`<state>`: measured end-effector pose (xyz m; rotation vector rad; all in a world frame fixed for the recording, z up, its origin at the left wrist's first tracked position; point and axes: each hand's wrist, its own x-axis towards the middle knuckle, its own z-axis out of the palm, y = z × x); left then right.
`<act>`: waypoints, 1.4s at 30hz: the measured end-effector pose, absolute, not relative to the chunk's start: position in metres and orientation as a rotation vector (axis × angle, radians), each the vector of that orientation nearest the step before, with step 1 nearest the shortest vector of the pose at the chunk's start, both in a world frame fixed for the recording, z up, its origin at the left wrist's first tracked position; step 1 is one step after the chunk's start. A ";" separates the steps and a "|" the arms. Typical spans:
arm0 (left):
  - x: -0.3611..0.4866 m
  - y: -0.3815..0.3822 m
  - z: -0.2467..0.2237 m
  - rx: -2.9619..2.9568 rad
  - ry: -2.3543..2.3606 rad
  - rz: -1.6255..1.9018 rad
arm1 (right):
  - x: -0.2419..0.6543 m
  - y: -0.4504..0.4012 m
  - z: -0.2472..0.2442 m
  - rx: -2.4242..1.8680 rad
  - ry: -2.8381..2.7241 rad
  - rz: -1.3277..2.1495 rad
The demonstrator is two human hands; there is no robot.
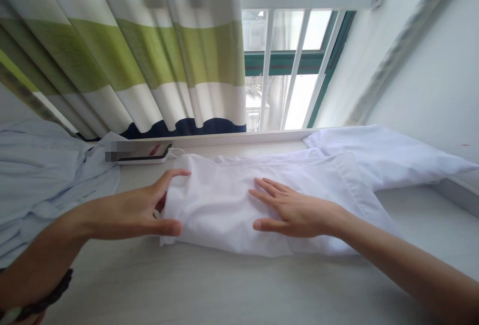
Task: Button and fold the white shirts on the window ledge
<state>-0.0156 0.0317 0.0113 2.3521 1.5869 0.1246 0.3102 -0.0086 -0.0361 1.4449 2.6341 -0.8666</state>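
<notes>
A white shirt (228, 200) lies partly folded on a pale surface, with a sleeve (359, 153) stretched out to the right. At the folded left edge is my left hand (149, 210), its thumb and index finger on top of the cloth and the other fingers partly hidden behind the edge. My right hand (288, 207) rests flat on the middle of the shirt, fingers stretched out and holding nothing. Wrinkles run through the cloth between the two hands.
Left of the shirt lies a rumpled heap of white clothing (41, 170). A phone-like device (140, 153) with a white cord sits behind my left hand. A striped curtain (149, 50) and a window with white bars (295, 60) stand at the back, a white wall (430, 90) at right.
</notes>
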 end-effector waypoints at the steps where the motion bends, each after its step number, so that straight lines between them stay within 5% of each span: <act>1: -0.011 0.032 0.011 2.345 1.537 0.072 | 0.308 -0.009 -0.040 1.437 2.640 -0.855; 8: -0.042 0.052 0.007 2.100 1.190 0.005 | 0.309 -0.019 -0.065 1.313 2.693 -0.833; 14: -0.057 0.056 -0.004 1.872 1.505 0.110 | 0.323 -0.004 -0.035 1.277 2.708 -0.898; 21: 0.026 0.072 0.008 2.718 1.577 0.150 | 0.354 0.054 0.004 1.847 2.463 -0.656; 29: 0.117 0.100 -0.018 2.641 1.411 -0.342 | 0.345 0.093 -0.015 1.916 2.361 -0.528; 42: 0.145 0.118 -0.035 2.621 1.064 0.335 | 0.375 0.103 -0.027 2.012 2.438 -0.698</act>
